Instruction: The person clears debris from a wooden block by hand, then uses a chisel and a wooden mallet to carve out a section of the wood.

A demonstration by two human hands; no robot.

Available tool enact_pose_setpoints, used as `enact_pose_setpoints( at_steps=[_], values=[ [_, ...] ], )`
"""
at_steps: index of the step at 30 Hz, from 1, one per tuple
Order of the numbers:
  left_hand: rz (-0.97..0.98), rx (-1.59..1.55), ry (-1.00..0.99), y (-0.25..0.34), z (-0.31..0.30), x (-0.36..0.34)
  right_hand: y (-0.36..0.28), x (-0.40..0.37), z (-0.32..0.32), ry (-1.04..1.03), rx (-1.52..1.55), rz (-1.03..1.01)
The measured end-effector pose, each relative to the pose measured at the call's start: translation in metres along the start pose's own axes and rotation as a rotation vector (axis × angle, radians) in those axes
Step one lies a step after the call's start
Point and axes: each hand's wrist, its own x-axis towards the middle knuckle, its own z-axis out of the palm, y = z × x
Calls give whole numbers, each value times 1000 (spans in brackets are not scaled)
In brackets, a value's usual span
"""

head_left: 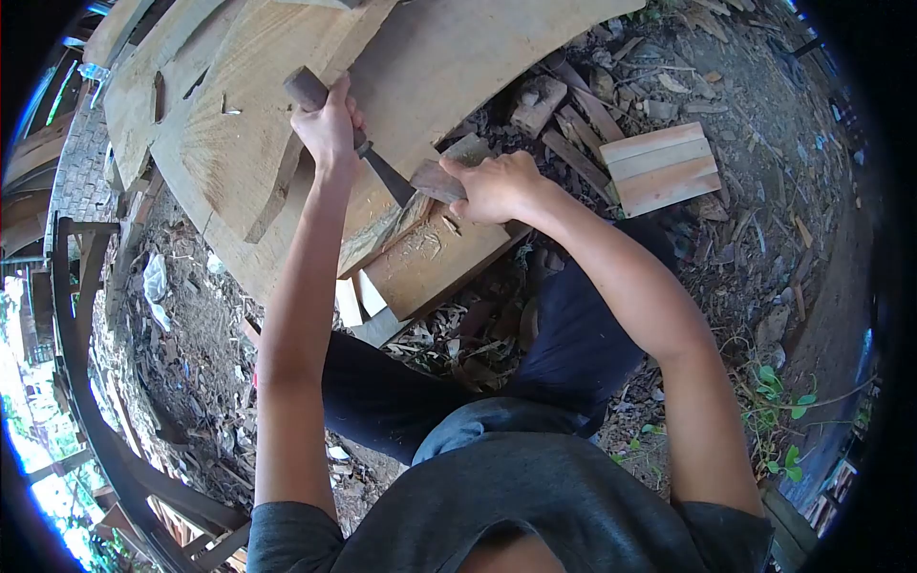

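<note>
My left hand [327, 127] is closed around the wooden handle of a chisel [387, 177], gripping it below the rounded end [306, 88]. The dark blade slants down to the right, its tip close over a rough-edged piece of wood [382, 237]. My right hand [501, 184] is wrapped around a short wood block [437, 180], right beside the blade; its palm side is hidden. Pale shavings lie on the thick board [444, 267] just below the chisel tip.
Large wooden slabs [449, 57] spread across the far side and left. A jointed wood panel [661, 169] and several offcuts [583, 134] lie on the littered ground at right. A dark curved wooden frame [76, 353] stands at left. My legs [573, 325] straddle the work.
</note>
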Motion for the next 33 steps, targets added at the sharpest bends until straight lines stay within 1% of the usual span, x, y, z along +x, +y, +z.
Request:
enact_pose_setpoints(
  at_steps=[8,13,15,16,17,19,20,21,23,24,27,29,31,32,33],
  values=[
    [-23,-14,-14,-2,-1,1,-1,-1,-4,-8,-21,5],
    [116,1,-109,-5,0,-12,0,0,-6,-25,-7,18],
    [104,-24,-115,-4,0,-15,6,2,-3,2,16,34],
    [103,-24,-137,-3,-2,-18,8,5,-5,-14,108,68],
    [105,-24,-157,-1,-3,-21,12,6,-8,-5,96,66],
    [124,-14,-152,-1,-5,-25,21,5,-16,48,208,185],
    [138,-40,-151,-3,-6,-25,26,3,-19,101,211,214],
    [152,-68,-148,-6,-8,-24,31,0,-22,138,240,228],
    [147,-39,-144,-2,-8,-30,36,-9,-33,190,448,208],
    [154,-45,-149,-1,-7,-31,39,-6,-26,402,469,112],
    [142,17,-140,-2,-2,-37,2,-35,-68,834,486,-207],
    [228,66,-181,-11,2,-37,-31,-56,-100,981,518,-323],
    [231,115,-169,-17,2,-35,-61,-79,-126,1043,508,-462],
    [292,98,-192,-18,2,-36,-61,-71,-124,1048,505,-466],
    [351,81,-212,-20,2,-38,-59,-56,-118,829,253,-304]
  ],
)
